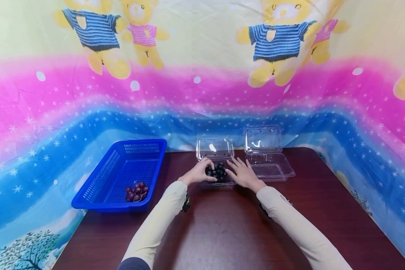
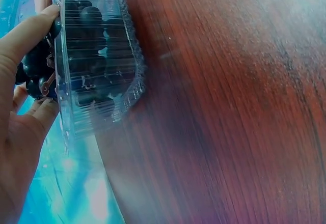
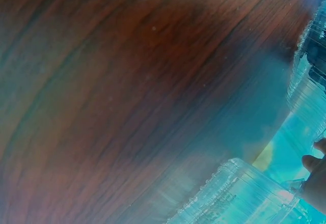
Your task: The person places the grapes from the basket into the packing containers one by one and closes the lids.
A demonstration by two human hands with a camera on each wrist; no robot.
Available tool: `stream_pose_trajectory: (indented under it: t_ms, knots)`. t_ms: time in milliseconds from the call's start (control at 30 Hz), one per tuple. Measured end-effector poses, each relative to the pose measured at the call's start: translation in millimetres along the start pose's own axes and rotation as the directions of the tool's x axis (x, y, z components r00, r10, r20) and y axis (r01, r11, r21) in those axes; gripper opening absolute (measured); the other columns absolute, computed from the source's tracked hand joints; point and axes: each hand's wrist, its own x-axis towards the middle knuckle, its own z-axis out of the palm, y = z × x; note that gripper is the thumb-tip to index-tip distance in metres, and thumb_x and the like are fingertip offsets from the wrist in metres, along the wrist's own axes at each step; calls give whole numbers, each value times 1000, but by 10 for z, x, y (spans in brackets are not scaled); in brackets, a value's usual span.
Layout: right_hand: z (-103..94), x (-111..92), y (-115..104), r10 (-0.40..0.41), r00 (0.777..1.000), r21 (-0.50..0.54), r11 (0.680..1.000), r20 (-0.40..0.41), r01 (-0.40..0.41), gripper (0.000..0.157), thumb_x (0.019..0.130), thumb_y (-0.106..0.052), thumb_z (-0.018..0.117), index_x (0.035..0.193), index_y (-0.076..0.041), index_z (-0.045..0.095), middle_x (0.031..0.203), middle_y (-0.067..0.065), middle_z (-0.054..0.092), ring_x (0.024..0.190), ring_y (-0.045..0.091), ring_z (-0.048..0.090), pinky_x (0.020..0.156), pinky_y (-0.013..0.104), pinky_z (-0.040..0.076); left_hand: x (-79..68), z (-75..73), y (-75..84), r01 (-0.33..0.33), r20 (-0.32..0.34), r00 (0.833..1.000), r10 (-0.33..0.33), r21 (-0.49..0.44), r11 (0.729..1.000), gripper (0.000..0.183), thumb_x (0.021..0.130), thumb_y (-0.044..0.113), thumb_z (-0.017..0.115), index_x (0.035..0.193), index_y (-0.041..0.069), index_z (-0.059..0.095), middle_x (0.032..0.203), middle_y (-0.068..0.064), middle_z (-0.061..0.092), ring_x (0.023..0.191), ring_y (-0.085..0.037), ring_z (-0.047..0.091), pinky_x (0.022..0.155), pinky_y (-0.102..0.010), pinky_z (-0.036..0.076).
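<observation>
Left hand [image 1: 198,173] curls its fingers [image 2: 30,30] around dark grapes [image 1: 216,172] in the clear box [image 1: 219,182]; right hand [image 1: 242,173] rests flat-fingered on its right side.

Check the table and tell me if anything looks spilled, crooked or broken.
Nothing stands out. The dark grapes sit inside the open clear box between the left hand and right hand. A second clear box lies open and empty; more grapes rest in the blue basket.
</observation>
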Motion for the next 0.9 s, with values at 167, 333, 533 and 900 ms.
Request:
stream_pose_trajectory:
  t_ms: [167,333,533,900]
  knots:
    - [-8,-5,-1,-10,1000,-1,1000,-9,10,60,97,-54,26,145,-18,31,153,10,22,140,34,17,110,59,8,-20,-2,-21,-26,-19,999,26,4,1000,40,68,26,83,90,11,53,105,-5,50,104,-20,50,94,-34,41]
    - [1,-1,4,-5,1000,0,1000,-7,5,60,97,-54,27,145,-20,31,153,8,22,140,33,17,110,58,8,-40,1,-23,-26,-14,1000,25,-8,1000,40,68,23,83,90,9,53,103,-6,49,103,-22,50,94,-35,41]
    - [-3,-3,6,-8,1000,-1,1000,-11,8,59,97,-53,28,145,-19,31,153,9,22,140,33,17,110,58,8,-63,-1,-44,-26,-15,1000,26,-3,1000,41,67,24,84,89,9,52,103,-6,49,99,-22,50,89,-35,42]
    - [14,5,15,-2,1000,-3,1000,5,2,60,97,-55,26,146,-21,30,154,7,21,141,32,16,111,58,7,-101,22,-75,-27,-8,1000,27,-6,1000,43,67,25,84,91,8,52,101,-6,48,94,-19,48,86,-33,41]
